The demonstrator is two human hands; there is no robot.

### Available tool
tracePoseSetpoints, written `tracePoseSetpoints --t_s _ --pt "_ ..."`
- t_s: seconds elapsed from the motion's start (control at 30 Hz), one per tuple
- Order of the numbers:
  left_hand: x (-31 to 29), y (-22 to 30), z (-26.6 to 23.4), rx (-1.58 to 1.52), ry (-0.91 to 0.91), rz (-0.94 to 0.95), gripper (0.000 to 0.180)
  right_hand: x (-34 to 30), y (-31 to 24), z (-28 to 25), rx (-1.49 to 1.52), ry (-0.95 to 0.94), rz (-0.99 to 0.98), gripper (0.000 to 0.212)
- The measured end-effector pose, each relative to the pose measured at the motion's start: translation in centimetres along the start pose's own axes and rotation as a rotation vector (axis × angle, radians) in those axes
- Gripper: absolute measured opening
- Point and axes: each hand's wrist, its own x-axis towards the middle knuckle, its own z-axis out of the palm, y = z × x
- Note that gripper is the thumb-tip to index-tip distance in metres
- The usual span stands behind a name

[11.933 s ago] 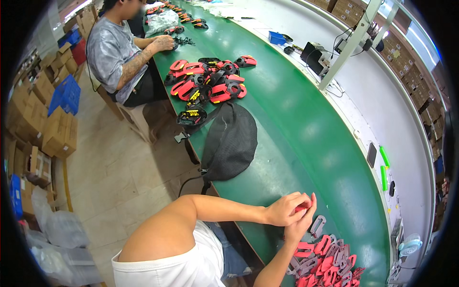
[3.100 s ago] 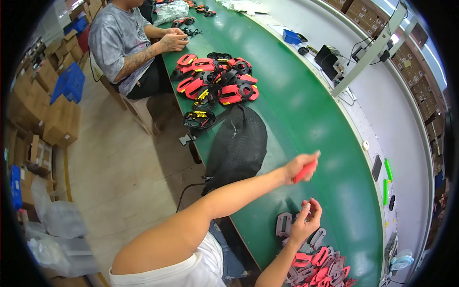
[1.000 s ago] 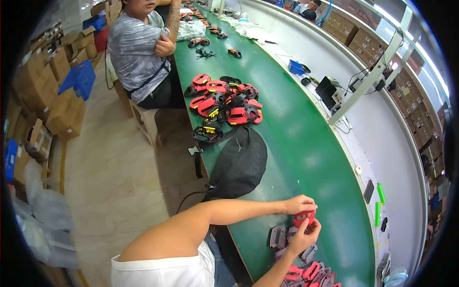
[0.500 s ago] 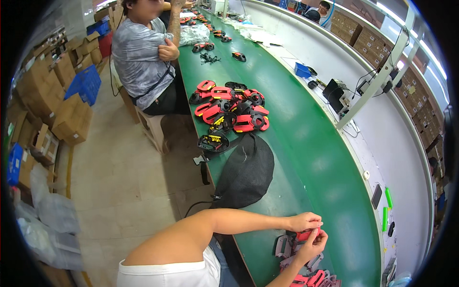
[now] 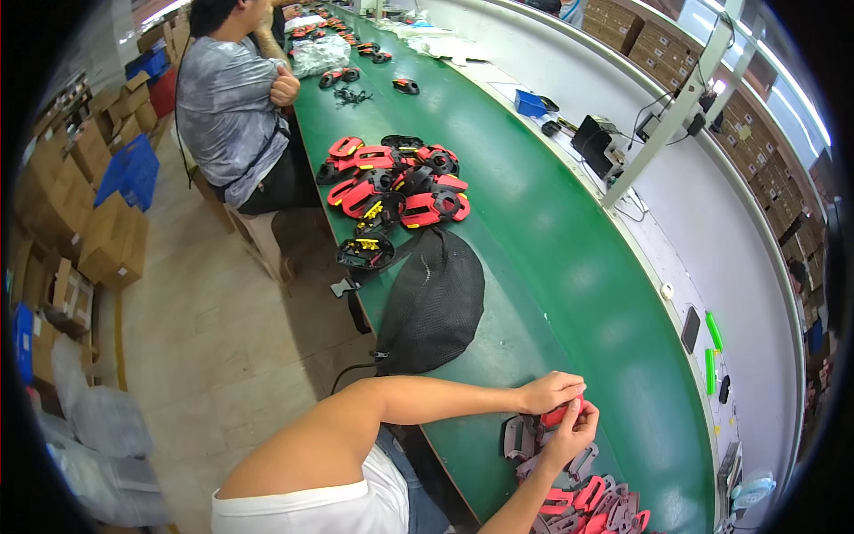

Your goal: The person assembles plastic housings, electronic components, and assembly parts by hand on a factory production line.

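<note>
My left hand and my right hand meet above the near part of the green bench, their fingers closed on one red plastic part. The fingers cover much of that part. Below my hands lies a pile of similar red parts with grey ones among them. A grey frame-shaped part rests on the bench beside my left wrist.
A black mesh bag lies on the green bench. Beyond it are heaped red-and-black assemblies. A co-worker sits at the left with arms folded. A phone and green sticks lie along the right ledge.
The whole view has shifted, so the bench and things on it appear further left and higher. Both hands still hold the red part, with little visible change in their grip.
</note>
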Motion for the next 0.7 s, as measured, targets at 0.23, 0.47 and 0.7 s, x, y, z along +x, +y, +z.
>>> tracePoseSetpoints --t_s 0.23,0.47,0.7 --pt "-0.3 1.1 -0.1 0.050 -0.001 0.005 0.030 -0.3 0.0 0.0 0.062 0.021 0.028 0.014" --pt "-0.3 0.9 0.2 0.003 0.007 -0.010 0.031 -0.6 -0.6 0.5 -0.112 0.034 -0.116 0.016" --pt "-0.3 1.0 -0.1 0.039 0.011 0.045 0.031 -0.5 -0.9 0.5 -0.057 0.013 -0.034 0.016"
